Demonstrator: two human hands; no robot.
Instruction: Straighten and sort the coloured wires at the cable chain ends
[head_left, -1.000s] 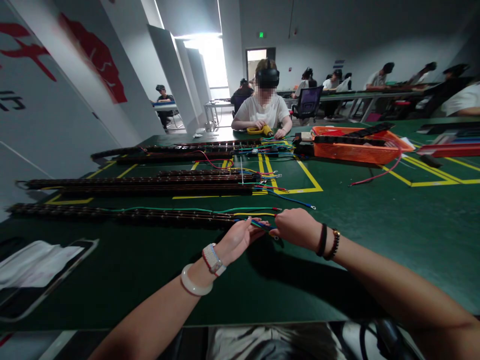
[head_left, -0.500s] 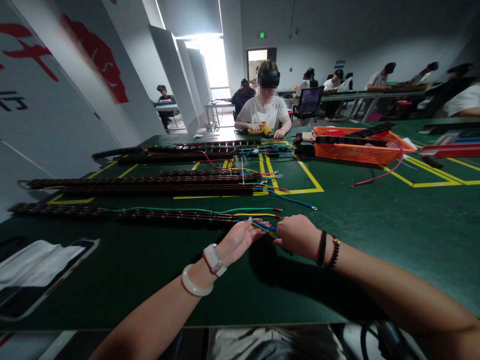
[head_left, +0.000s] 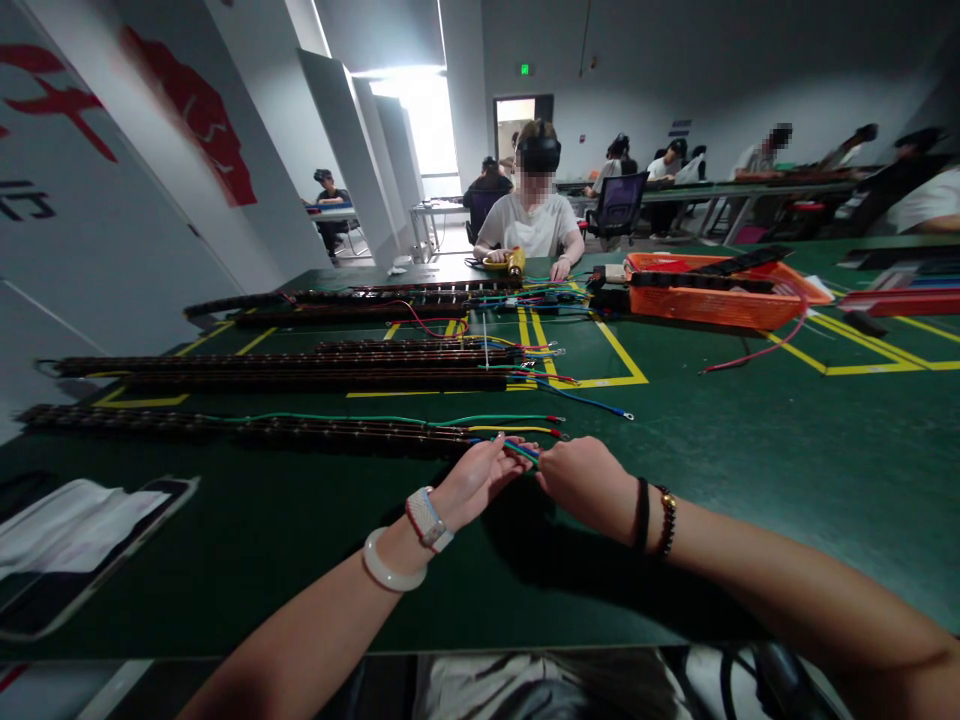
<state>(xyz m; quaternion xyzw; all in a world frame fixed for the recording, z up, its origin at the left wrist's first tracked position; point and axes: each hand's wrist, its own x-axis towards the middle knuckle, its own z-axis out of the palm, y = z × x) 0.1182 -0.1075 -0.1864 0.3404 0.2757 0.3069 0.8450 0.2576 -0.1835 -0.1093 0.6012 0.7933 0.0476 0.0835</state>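
Observation:
My left hand is turned palm up at the right end of a long dark cable bundle. Blue and green wires from that bundle lie across its fingers, with the thumb on top. My right hand is closed in a fist around the free ends of these wires, touching or almost touching the left fingertips. Whatever else sits inside the fist is hidden. Just beyond the hands, a green wire and a yellow wire end in red-sleeved ring terminals.
More cable bundles lie further back on the green table. An orange basket stands at the back right. Across the table a person holds a yellow heat gun. A tray with white sheets lies at left.
My right hand has moved slightly left along the wires, nearer the left hand, and covers their ends. My left hand stays put. The person opposite has turned the heat gun.

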